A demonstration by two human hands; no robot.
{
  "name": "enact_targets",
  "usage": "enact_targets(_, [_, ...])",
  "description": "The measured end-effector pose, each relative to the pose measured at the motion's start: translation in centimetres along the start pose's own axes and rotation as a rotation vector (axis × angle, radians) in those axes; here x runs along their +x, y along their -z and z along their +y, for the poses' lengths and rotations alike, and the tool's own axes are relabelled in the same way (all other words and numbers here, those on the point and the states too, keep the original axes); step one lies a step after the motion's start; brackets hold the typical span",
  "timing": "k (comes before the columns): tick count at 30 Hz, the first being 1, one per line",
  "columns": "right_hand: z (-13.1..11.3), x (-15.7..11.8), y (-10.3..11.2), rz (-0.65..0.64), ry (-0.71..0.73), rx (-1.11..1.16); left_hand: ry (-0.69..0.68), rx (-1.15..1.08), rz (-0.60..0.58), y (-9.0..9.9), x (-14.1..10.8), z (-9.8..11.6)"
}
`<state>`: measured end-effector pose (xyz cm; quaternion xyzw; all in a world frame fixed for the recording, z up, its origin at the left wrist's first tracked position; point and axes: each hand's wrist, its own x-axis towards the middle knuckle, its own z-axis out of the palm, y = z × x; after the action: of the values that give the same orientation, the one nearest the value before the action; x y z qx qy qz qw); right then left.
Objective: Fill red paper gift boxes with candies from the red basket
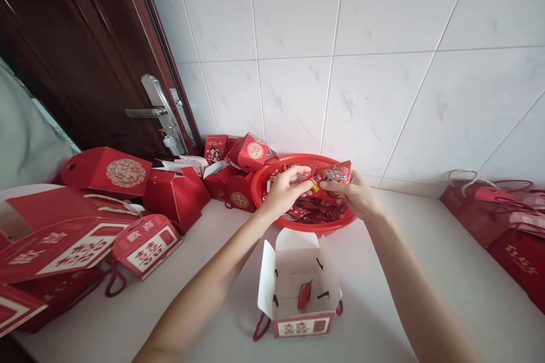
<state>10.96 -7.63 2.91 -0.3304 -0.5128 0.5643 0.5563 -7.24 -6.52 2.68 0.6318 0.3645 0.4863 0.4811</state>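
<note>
Over a red plastic basket (317,227) full of wrapped sweets, both my hands are raised. My right hand (355,193) is closed on a red printed snack packet (335,173), thumb across its front. In my left hand (289,184), thumb and fingers pinch a small wrapped candy (315,186) with a yellow patch, right beside the packet. Below them stands an open gift box (303,326), white inside, with red cord handles and a double-happiness print. One small red packet (304,295) lies inside it.
Red gift boxes (123,173) crowd the left side, some with flaps up. Another red box (240,190) touches the basket's left. Red gift bags (502,221) stand along the right. A tiled wall (293,96) rises behind; a dark door (97,39) is at the left.
</note>
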Motion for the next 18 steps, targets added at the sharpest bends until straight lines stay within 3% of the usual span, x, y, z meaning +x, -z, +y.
enact_targets(4, [-0.5, -0.2, 0.1, -0.025, 0.009, -0.067, -0.011, 0.018, -0.074, 0.2, -0.3, 0.7])
enact_targets(10, [-2.3, -1.1, -0.1, -0.072, 0.027, -0.109, -0.066, 0.203, -0.337, 1.1, -1.6, 3.1])
enact_targets(16, [-3.5, -2.1, -0.8, -0.129, 0.035, -0.146, -0.061, 0.467, -0.807, 3.0, -3.6, 6.3])
enact_targets(18, [-3.8, -2.4, -1.2, -0.140, 0.034, -0.158, -0.022, 0.530, -0.913, 3.4, -4.2, 7.0])
